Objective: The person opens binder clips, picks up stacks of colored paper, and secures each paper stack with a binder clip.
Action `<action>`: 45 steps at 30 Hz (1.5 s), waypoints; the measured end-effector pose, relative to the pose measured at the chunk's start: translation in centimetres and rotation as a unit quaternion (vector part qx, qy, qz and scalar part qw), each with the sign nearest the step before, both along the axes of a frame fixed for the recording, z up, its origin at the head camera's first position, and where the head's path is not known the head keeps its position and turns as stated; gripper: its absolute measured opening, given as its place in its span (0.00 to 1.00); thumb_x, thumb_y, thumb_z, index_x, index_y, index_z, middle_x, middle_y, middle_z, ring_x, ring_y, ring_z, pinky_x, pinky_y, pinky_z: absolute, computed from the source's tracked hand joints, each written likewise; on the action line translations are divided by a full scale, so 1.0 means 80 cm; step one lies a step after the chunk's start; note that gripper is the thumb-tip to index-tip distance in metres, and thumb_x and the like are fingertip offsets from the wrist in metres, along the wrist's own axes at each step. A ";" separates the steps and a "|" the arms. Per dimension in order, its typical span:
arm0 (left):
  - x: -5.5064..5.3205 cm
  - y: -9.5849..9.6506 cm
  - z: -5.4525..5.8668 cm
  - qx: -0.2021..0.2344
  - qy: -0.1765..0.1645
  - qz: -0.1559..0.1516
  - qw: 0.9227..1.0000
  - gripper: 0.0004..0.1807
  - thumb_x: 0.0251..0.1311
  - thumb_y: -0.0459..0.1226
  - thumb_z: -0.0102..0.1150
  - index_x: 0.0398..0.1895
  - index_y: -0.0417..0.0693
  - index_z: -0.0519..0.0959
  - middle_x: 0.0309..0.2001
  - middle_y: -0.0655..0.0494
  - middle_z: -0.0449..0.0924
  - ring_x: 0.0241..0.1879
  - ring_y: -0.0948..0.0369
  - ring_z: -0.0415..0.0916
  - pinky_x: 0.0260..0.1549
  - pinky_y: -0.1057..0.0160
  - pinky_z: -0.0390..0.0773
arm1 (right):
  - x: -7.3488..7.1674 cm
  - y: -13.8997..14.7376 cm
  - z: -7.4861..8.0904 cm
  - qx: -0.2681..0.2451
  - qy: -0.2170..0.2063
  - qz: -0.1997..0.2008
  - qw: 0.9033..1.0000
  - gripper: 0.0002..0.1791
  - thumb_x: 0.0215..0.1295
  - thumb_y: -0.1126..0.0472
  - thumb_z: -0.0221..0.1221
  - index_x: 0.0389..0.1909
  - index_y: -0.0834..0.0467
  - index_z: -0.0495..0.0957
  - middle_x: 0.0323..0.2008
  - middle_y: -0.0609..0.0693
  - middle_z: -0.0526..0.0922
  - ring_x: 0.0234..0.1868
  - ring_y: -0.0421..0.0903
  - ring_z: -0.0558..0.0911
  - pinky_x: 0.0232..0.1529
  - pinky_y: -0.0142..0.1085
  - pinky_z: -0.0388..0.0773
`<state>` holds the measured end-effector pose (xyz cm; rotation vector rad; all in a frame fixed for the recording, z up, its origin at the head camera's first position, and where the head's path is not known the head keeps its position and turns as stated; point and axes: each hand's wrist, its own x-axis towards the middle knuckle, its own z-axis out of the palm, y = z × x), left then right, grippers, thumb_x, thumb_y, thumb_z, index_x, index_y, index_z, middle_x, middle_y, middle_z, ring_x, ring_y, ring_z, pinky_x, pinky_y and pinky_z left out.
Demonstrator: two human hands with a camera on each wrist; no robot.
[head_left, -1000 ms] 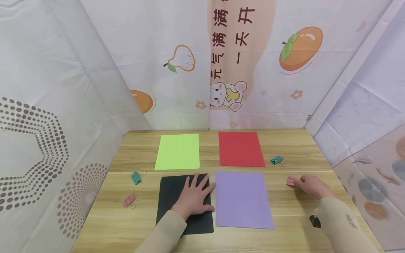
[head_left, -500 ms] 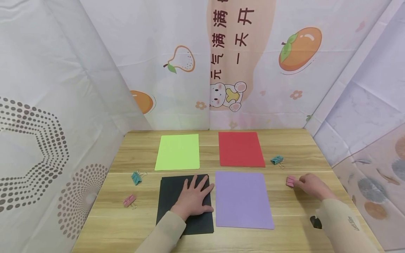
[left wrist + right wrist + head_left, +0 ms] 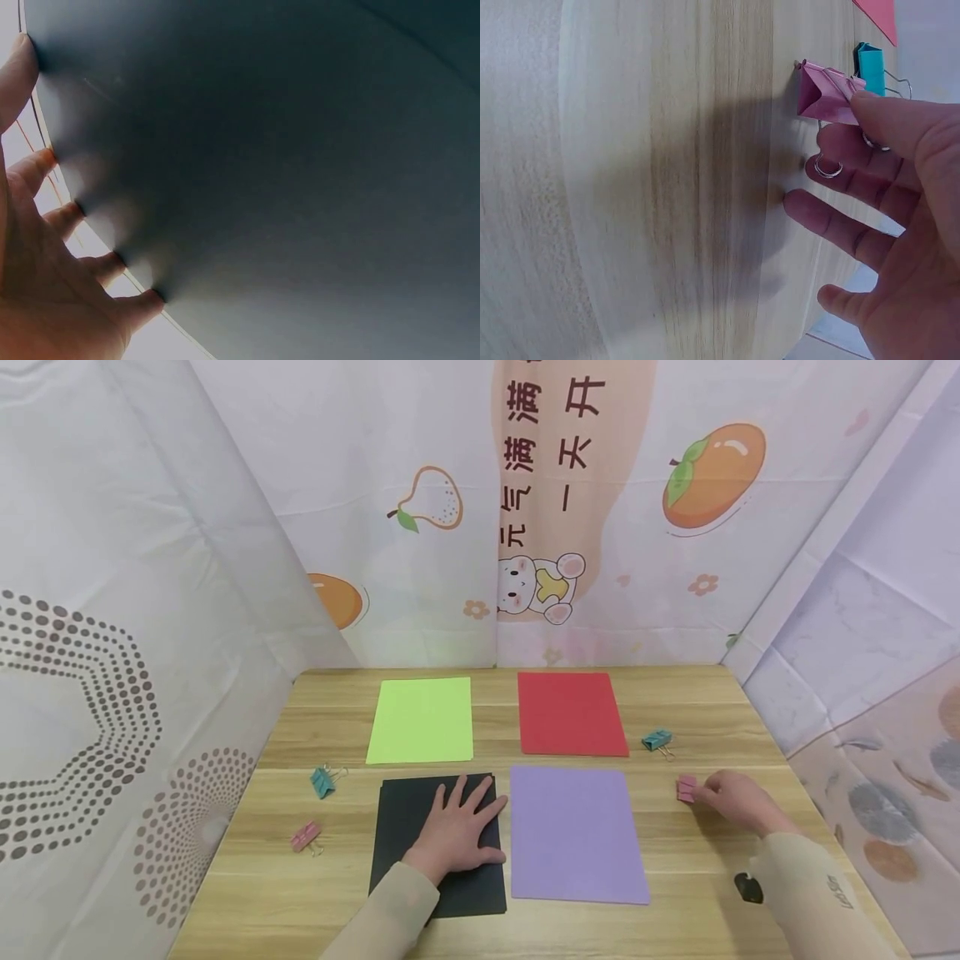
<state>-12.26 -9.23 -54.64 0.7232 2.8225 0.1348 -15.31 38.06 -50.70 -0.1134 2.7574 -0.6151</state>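
My left hand (image 3: 457, 835) lies spread and flat on a stack of black sheets (image 3: 401, 814); in the left wrist view the fingertips touch the dark sheet (image 3: 285, 165) near its edge. At the right of the table, my right hand (image 3: 738, 802) pinches a pink binder clip (image 3: 686, 788). Up close, the right wrist view has the thumb against the pink clip (image 3: 826, 96), with its wire handles among the fingers. The other fingers extend below it. Just past it stands a teal binder clip (image 3: 872, 67).
Purple (image 3: 577, 835), red (image 3: 572, 712) and lime (image 3: 422, 720) sheets lie on the table. A teal clip (image 3: 323, 782) and a pink clip (image 3: 305, 836) sit at left, another teal clip (image 3: 657, 740) at right. My right sleeve partly covers a black object (image 3: 747, 887).
The right hand and the pink binder clip have shifted very slightly left. The left hand stays spread on the black sheets.
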 end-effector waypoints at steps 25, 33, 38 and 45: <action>-0.002 0.000 -0.004 0.005 0.001 0.009 1.000 0.48 0.53 0.72 0.61 0.78 0.73 0.62 0.81 0.57 0.52 0.79 0.40 0.48 0.70 0.30 0.55 | -0.011 -0.024 0.016 -0.019 0.019 0.024 0.999 0.27 0.70 0.48 0.63 0.49 0.71 0.77 0.34 0.54 0.80 0.35 0.49 0.77 0.37 0.44 0.76; -0.001 0.000 -0.004 0.008 -0.001 0.009 1.000 0.48 0.53 0.71 0.62 0.78 0.73 0.63 0.81 0.57 0.52 0.79 0.39 0.47 0.70 0.30 0.54 | -0.015 -0.022 0.012 -0.010 0.035 0.072 0.997 0.12 0.65 0.57 0.65 0.37 0.64 0.84 0.31 0.52 0.83 0.35 0.49 0.79 0.39 0.48 0.78; -0.001 0.001 -0.004 0.010 -0.004 0.013 1.000 0.48 0.53 0.71 0.62 0.78 0.74 0.63 0.81 0.58 0.52 0.79 0.40 0.47 0.70 0.30 0.53 | -0.015 -0.020 0.011 -0.009 0.025 0.067 0.997 0.14 0.59 0.60 0.69 0.39 0.65 0.81 0.33 0.52 0.83 0.36 0.49 0.80 0.42 0.50 0.78; -0.002 0.002 -0.004 0.007 -0.008 0.015 1.000 0.48 0.53 0.71 0.62 0.78 0.74 0.62 0.81 0.58 0.51 0.79 0.40 0.46 0.70 0.30 0.53 | -0.013 -0.020 0.012 -0.003 0.019 0.068 0.998 0.17 0.60 0.59 0.69 0.43 0.67 0.80 0.34 0.53 0.84 0.37 0.51 0.81 0.43 0.53 0.79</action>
